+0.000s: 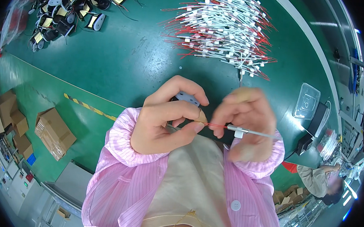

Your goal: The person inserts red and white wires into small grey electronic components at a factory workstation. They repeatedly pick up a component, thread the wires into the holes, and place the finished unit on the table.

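Note:
My left hand (160, 120) is closed in front of my chest. Its fingers curl around a small part with a grey-blue, rounded face (187, 98), and thumb and forefinger pinch the thin red end of a wire lead (248, 132). That lead has a white-grey sleeve and a small white tag, and it stretches rightward across my right palm. My right hand (247, 122) is blurred by motion, with fingers loosely bent and thumb held apart, gripping nothing that I can see. How the wire end meets the part is hidden by my left fingers.
A large heap of similar red-and-white leads (226, 28) lies at the far middle of the green table (122, 58). Black devices with grey faces (71, 8) are piled far left. A clear plastic box (307, 101) sits right. Cardboard boxes (54, 132) stand on the floor; another person (318, 180) is lower right.

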`<state>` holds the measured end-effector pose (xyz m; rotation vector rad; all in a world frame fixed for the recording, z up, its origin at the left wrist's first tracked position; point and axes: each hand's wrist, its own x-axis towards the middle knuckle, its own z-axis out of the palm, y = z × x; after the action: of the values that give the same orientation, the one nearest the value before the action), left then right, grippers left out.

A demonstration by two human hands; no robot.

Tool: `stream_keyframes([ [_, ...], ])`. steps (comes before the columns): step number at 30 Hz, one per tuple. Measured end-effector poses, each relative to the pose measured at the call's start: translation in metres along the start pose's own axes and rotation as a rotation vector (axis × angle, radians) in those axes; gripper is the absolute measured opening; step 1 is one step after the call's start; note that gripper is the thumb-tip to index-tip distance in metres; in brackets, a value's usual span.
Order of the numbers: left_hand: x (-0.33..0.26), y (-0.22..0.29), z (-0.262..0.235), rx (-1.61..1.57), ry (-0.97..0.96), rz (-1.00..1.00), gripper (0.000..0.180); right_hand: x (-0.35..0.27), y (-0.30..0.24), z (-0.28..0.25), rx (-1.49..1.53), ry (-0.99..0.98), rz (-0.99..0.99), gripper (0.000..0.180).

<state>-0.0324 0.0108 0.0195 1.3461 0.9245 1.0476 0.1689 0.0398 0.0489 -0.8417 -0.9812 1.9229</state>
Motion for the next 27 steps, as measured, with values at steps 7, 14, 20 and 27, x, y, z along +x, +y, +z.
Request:
stream_keyframes([
  [7, 0.0, -0.003, 0.007, 0.2, 0.076, 0.149, 0.016, 0.0, 0.005, -0.004, -0.61, -0.077, -0.088, 0.021],
  [14, 0.0, -0.005, 0.007, 0.205, 0.091, 0.203, 0.016, 0.001, 0.006, -0.005, -0.559, -0.096, -0.156, 0.017],
  [20, 0.002, -0.003, 0.011, 0.186, 0.076, 0.178, 0.019, -0.003, 0.009, -0.005, -0.557, -0.003, -0.214, 0.012],
  [27, 0.002, 0.004, 0.011, -0.076, 0.147, -0.109, 0.038, -0.007, 0.009, -0.005, -0.377, 0.234, -0.133, 0.013],
])
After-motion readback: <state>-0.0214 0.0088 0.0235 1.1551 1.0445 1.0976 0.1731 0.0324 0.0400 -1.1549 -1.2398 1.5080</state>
